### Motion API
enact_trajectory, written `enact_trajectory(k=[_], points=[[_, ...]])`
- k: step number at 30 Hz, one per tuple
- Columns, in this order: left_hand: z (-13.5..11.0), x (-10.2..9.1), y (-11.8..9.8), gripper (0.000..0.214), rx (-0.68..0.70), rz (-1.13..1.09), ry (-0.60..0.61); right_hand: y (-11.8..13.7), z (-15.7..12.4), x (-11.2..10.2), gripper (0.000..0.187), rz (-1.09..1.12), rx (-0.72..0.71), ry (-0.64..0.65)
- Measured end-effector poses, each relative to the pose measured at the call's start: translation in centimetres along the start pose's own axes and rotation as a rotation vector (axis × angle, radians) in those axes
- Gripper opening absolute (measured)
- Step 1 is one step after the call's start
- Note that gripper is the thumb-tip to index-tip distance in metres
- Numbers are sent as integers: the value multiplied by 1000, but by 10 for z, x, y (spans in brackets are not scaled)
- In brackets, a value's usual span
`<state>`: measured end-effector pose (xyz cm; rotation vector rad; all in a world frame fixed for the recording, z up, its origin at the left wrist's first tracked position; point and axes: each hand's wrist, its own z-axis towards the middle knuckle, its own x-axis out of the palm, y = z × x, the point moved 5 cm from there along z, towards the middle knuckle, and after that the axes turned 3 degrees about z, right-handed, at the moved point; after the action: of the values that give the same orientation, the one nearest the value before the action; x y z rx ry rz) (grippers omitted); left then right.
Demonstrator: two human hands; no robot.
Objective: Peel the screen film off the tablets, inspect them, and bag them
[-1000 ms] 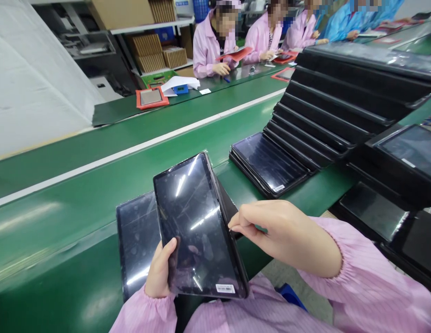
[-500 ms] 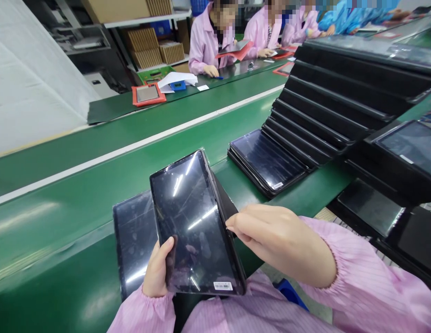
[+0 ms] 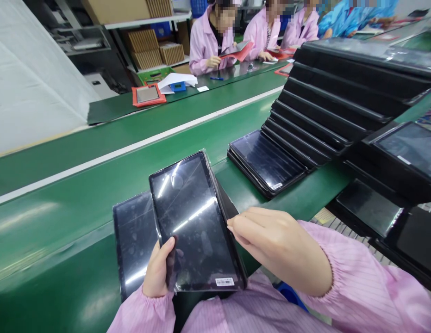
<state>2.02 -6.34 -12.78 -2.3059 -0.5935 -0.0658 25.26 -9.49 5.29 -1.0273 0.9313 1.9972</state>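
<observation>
My left hand (image 3: 159, 268) grips a black tablet (image 3: 194, 226) by its lower left edge, thumb on the glass. The tablet is tilted up, and a white barcode label (image 3: 224, 281) sits at its bottom right corner. A dark flap (image 3: 226, 201) shows behind its right side. At that right edge the fingers of my right hand (image 3: 271, 247) are pinched together; what is between them is hidden. Another dark tablet (image 3: 134, 240) lies on the green belt (image 3: 59, 249), partly covered by the held one.
To the right, a leaning row of black tablets in cases (image 3: 326, 115) rests beside a flat tablet stack (image 3: 267, 159). More tablets (image 3: 371, 208) lie at the lower right. Across the belt, co-workers in pink (image 3: 210, 41) sit near a red-framed piece (image 3: 148, 94) and a blue pen (image 3: 217, 78).
The held tablet has tilted slightly, shifting the reflections on its glass. My right hand stays pinched at its edge. Across the belt, a co-worker's hand has moved up from the pen to a red-edged piece.
</observation>
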Motion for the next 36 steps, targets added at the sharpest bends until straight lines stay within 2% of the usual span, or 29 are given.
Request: enact_trajectory(k=[6, 11, 13, 16, 20, 24, 26, 28, 31, 34, 36], points=[[-12, 14, -2, 45, 86, 48, 118, 1, 1, -2, 32, -102, 42, 47], [-9, 10, -2, 41, 42, 50, 86, -8, 3, -7, 32, -81, 155, 13], [-6, 5, -4, 36, 40, 54, 32, -19, 3, -6, 27, 63, 261, 15], [-5, 1, -6, 30, 55, 69, -24, -38, 2, 6, 20, 448, 424, 61], [-6, 0, -7, 27, 86, 67, -31, -51, -6, 45, 34, 919, 561, 184], [-6, -1, -7, 29, 117, 75, -53, -55, -24, 87, 41, 1260, 751, 80], [-7, 6, -7, 33, 126, 98, -11, -53, -32, 100, 42, 1259, 805, 35], [-11, 18, -6, 41, 149, 180, 72, -53, -36, 106, 38, 1139, 802, 46], [-20, 34, -10, 45, 303, 373, 141, -62, -32, 108, 29, 987, 774, 89], [-29, 45, -15, 39, 473, 496, 163, -78, -26, 109, 27, 1021, 759, 105], [-33, 47, -14, 40, 475, 530, 186, -85, -25, 106, 26, 1055, 759, 78]])
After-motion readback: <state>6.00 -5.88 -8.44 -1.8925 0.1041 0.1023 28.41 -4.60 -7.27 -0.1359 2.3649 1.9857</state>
